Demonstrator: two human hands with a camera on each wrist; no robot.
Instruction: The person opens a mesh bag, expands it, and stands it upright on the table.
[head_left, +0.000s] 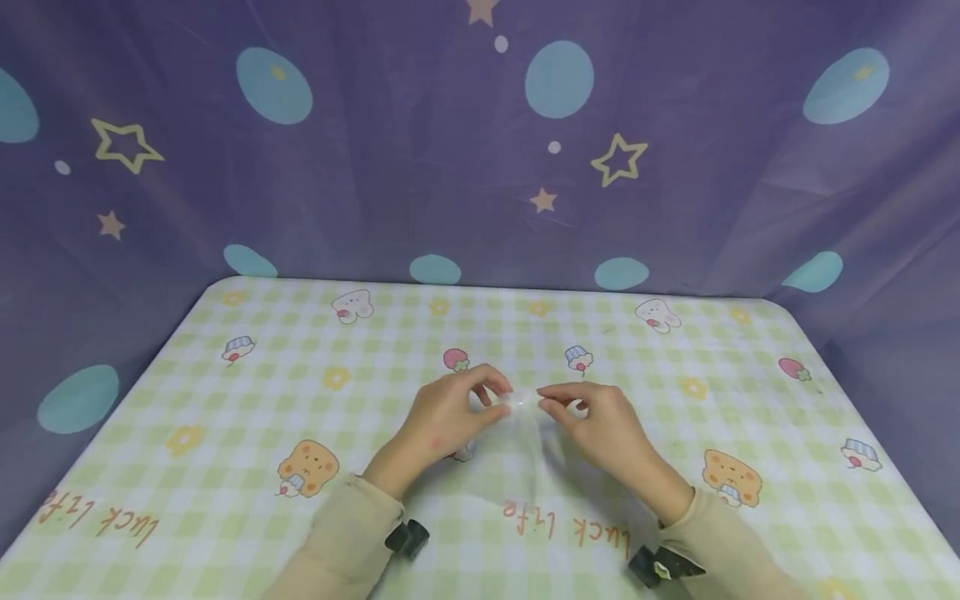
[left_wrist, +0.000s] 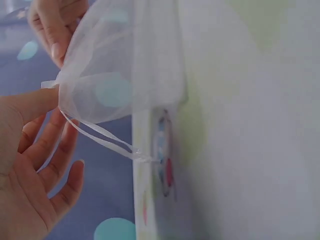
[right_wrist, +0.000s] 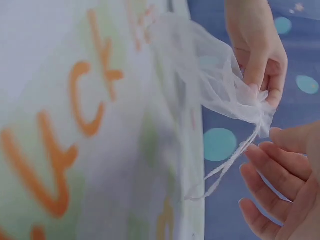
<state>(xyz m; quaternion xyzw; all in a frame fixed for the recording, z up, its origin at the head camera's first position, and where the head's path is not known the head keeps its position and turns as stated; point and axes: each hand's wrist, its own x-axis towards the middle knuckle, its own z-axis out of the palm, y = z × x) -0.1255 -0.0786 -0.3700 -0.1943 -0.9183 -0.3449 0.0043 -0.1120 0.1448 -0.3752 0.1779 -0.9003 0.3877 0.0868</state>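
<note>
Beige sleeves [head_left: 341,533] — sheer bag [head_left: 522,446] over checked tablecloth [head_left: 637,446], curtain [head_left: 420,150] behind

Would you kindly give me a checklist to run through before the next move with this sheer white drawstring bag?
1. Left hand pinches the sheer white drawstring bag: ok.
2. Right hand has a secure grip: cannot tell; fingertips are at the bag's edge, the pinch partly hidden.
3. Mouth spread wide: not ok; it looks bunched.
4. Drawstring hangs loose: ok.
5. Bag's lower end lifted off the checkered tablecloth: cannot tell.
</note>
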